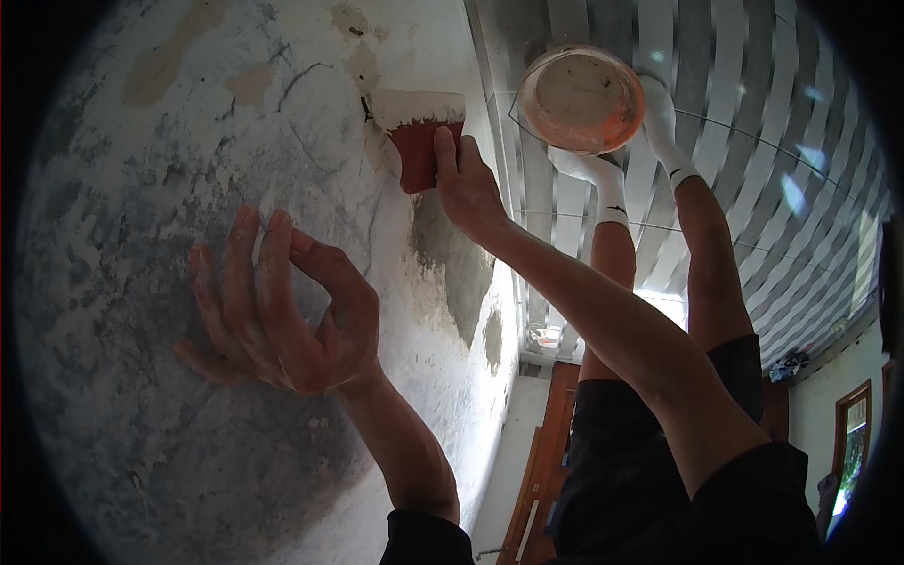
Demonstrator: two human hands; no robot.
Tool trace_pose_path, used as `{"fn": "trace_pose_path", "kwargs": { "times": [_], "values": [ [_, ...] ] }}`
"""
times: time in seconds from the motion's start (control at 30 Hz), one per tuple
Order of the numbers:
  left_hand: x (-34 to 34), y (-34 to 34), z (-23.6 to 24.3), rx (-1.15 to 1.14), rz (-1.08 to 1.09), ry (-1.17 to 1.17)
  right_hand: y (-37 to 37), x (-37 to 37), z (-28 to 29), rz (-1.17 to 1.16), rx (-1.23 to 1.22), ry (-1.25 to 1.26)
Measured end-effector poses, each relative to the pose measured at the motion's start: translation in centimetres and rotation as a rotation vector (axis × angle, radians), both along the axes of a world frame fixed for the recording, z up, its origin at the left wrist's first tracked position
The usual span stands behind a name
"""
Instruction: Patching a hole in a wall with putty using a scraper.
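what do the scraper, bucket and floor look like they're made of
Scraper: probably matte red plastic, by its even colour; coated edge unclear. Bucket: likely scuffed orange plastic, by its moulded-looking rim. Floor: perhaps glossy tile, given seams and glints.

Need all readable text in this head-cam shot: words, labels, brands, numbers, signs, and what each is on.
None: no readable words, numbers or signs.
White socks: a small dark mark on each, no letters I can make out.
Red scraper and orange bucket: no lettering visible on the sides that show.
Wall: stains and patches, no writing.
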State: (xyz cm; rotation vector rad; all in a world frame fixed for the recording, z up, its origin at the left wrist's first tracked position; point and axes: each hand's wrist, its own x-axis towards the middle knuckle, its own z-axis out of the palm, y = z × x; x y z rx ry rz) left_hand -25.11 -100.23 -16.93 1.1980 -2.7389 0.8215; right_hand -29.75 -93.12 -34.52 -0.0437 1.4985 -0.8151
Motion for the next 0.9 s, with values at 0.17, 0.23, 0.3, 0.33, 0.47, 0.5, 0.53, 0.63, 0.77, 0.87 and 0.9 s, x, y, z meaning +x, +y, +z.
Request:
{"fn": "trace_pose_path", "kwargs": {
  "times": [0.17, 0.23, 0.3, 0.33, 0.47, 0.5, 0.53, 0.63, 0.77, 0.87, 0.9],
  "values": [
    [0.0, 0.0, 0.0, 0.012, 0.009, 0.002, -0.6, 0.2, 1.2, -0.006, -0.019, -0.003],
    [-0.2, -0.1, -0.1, -0.025, -0.009, -0.01, -0.5, -0.2, 1.1, -0.055, -0.054, -0.076],
    [-0.3, -0.1, -0.1, -0.026, -0.009, -0.006, 0.0, -0.1, 0.7, -0.098, -0.066, -0.056],
    [-0.3, 0.0, -0.1, -0.025, -0.008, -0.007, 0.1, 0.0, 0.7, -0.14, -0.076, -0.04],
    [0.1, 0.0, -0.1, 0.01, 0.013, 0.004, 0.5, -0.1, 0.4, -0.163, -0.013, -0.048],
    [0.1, 0.1, -0.1, 0.01, 0.013, 0.001, 0.5, 0.0, 0.4, -0.115, -0.003, -0.041],
    [0.0, 0.0, 0.0, 0.01, 0.013, -0.003, 0.6, 0.1, 0.5, -0.067, 0.006, -0.035],
    [0.1, 0.0, -0.1, 0.011, 0.01, 0.005, 0.3, 0.8, 0.8, -0.081, 0.063, -0.09],
    [0.1, 0.1, -0.1, 0.005, 0.009, 0.003, -0.3, 1.2, 1.7, -0.091, 0.028, -0.091],
    [0.0, 0.0, -0.1, 0.004, 0.014, 0.008, -0.7, 1.2, 1.4, -0.054, -0.004, -0.108],
    [-0.3, -0.1, -0.2, -0.011, 0.002, 0.01, -0.8, 1.1, 0.9, -0.109, -0.052, -0.143]
  ]
}}
